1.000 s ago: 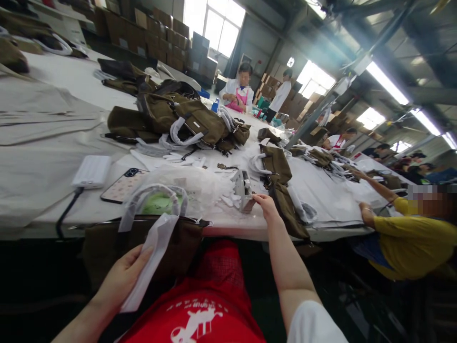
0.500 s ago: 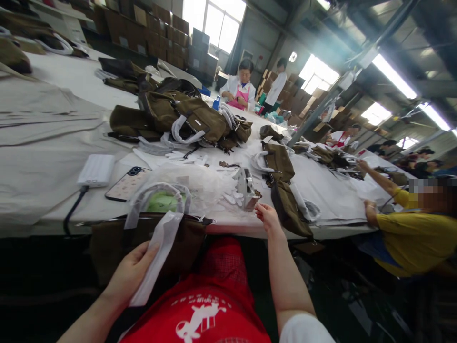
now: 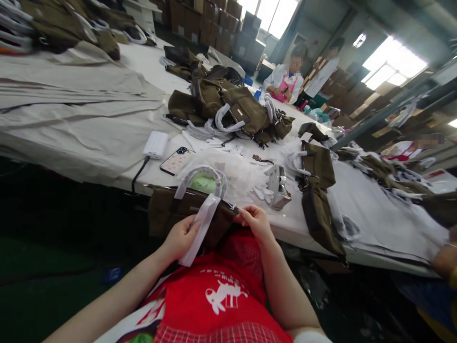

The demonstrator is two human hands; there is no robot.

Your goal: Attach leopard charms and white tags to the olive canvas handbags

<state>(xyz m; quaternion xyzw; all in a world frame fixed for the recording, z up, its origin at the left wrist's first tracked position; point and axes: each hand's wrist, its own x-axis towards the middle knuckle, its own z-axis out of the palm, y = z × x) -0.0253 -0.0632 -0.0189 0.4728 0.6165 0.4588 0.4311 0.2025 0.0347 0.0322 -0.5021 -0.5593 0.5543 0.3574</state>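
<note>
A brown-green handbag (image 3: 167, 209) with plastic-wrapped handles leans against the table's front edge in front of me. My left hand (image 3: 185, 236) is closed, thumb and fingers, on a flat white wrapped strip (image 3: 203, 228) hanging over the bag's front. At the bag's right end, my right hand (image 3: 252, 219) pinches beside the dark zipper end (image 3: 233, 208). Its fingertips partly hide what they hold there. A green wrapped bundle (image 3: 203, 183) shows behind the handles. Just past my right hand stands a small metal dispenser (image 3: 278, 188).
A phone (image 3: 176, 158) and a white power bank (image 3: 156, 144) with a black cable lie left. Several similar bags (image 3: 250, 109) are piled behind; more bags (image 3: 319, 166) hang over the edge at right. White gloves (image 3: 263, 190) lie near the dispenser. Other people work farther back.
My right hand has moved left from beside the metal dispenser to the bag's zipper end. My left hand keeps hold of the white strip. The whole view has turned right.
</note>
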